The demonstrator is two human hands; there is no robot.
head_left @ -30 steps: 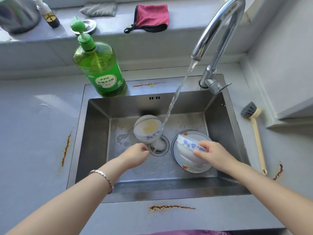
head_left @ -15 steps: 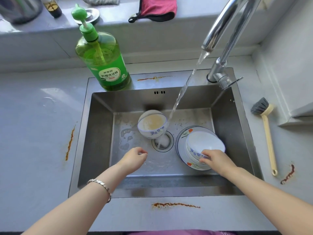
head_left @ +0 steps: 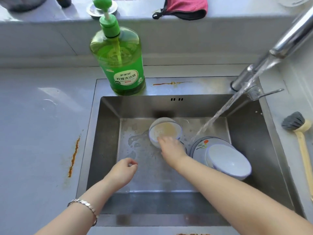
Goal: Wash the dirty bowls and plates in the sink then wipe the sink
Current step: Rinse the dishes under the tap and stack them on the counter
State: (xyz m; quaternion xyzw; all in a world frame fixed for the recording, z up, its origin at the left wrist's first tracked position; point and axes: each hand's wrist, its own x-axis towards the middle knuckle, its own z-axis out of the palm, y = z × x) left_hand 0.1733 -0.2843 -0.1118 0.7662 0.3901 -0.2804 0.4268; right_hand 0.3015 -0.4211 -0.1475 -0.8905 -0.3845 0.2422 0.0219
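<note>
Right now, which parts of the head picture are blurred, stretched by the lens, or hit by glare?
Head view: the right hand is smeared by motion at the dirty bowl, while the left hand is sharp. Head view: the wide-angle lens stretches the faucet near the corner, and bright glare runs along it. Head view: daylight glows through the soap bottle.

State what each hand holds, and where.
The left hand holds nothing. The right hand touches the dirty bowl's near rim; whether it grips cannot be told.
</note>
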